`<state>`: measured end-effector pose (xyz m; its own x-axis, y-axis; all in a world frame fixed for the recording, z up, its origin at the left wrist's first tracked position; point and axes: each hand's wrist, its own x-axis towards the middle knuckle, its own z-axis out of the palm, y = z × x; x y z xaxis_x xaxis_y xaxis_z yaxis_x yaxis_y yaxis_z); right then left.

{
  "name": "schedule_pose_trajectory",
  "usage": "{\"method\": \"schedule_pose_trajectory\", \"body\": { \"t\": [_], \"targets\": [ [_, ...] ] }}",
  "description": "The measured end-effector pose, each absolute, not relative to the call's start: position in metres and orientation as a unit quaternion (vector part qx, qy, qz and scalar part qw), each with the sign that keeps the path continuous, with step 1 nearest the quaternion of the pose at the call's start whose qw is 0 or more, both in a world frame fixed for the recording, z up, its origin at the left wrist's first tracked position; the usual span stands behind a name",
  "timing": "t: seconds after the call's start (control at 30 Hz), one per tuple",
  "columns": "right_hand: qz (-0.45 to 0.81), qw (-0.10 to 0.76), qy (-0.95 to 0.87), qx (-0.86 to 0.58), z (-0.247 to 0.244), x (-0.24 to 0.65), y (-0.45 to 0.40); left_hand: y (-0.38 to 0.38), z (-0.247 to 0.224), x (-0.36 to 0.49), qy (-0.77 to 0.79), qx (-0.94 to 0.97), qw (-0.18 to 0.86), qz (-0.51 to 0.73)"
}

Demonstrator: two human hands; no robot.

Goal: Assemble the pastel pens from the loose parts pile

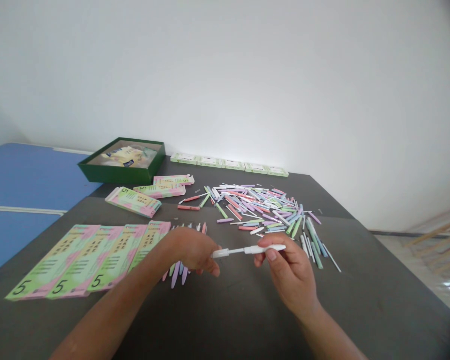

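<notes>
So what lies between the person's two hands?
A white pen-like piece spans the gap from left hand to right hand, in the head view.

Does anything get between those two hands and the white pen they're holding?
Nothing visible does: the left hand grips one end of the white pen and the right hand the other. The loose pen pile lies beyond the hands.

A packing or assembly space is being suggested, though whether a workshop or a home is being shown cannot be told. Heaped pastel pen-like pieces [262, 206], overlapping printed cartons [69, 257] and a row of small boxes [233, 165] are being carried by a dark worktop [360, 300]. Bagged items [129, 156] are being held in a green box [114, 175]. The worktop is being backed by a plain white wall [225, 75] and flanked by a blue surface [33, 172].
</notes>
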<state>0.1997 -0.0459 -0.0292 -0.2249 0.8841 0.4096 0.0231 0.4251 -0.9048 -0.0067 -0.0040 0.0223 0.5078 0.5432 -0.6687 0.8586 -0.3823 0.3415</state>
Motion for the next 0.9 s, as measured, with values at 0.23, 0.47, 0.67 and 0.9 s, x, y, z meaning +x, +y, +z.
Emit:
{"method": "schedule_pose_trajectory", "body": {
  "t": [0.23,0.47,0.67,0.9],
  "targets": [
    [0.409,0.528,-0.662,-0.339,-0.0311,0.1998,-0.0449,-0.0043,0.0209,-0.0067,0.433,0.801,0.347,-0.224],
    [0.421,0.534,-0.653,-0.334,-0.0328,0.1990,-0.0452,-0.0038,0.0215,-0.0068,0.438,0.803,0.332,-0.228],
    [0.426,0.534,-0.651,-0.331,-0.0335,0.1995,-0.0466,-0.0044,0.0190,-0.0069,0.441,0.797,0.346,-0.227],
    [0.431,0.541,-0.644,-0.327,-0.0335,0.1985,-0.0464,-0.0047,0.0185,-0.0061,0.437,0.800,0.344,-0.226]
  ]
}}
